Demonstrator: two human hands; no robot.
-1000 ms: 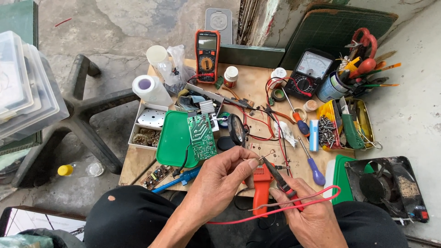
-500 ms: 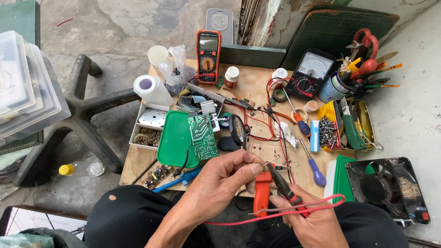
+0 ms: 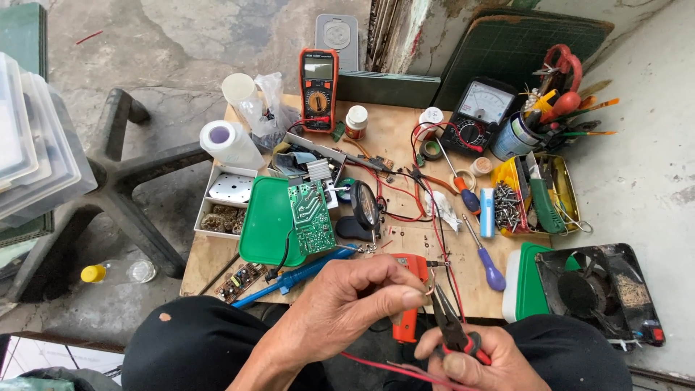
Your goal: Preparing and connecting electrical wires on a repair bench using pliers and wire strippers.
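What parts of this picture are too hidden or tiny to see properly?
All in the head view:
- What the left hand pinches: its fingertips cover it.
- The right hand: cut off by the bottom edge, so only part of the pliers handles shows.
- The orange tool: mostly behind both hands.
- The parts on the green circuit board: too small to tell.

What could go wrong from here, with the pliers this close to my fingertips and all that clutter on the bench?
1. The pliers in the right hand point at the left hand fingers pinching a small part; a slip may nip them.
2. Red wire trails loose under both hands and might snag or tug.
3. The small part is held above the lap at the table's edge; if dropped, it may be lost among loose screws or on the floor.
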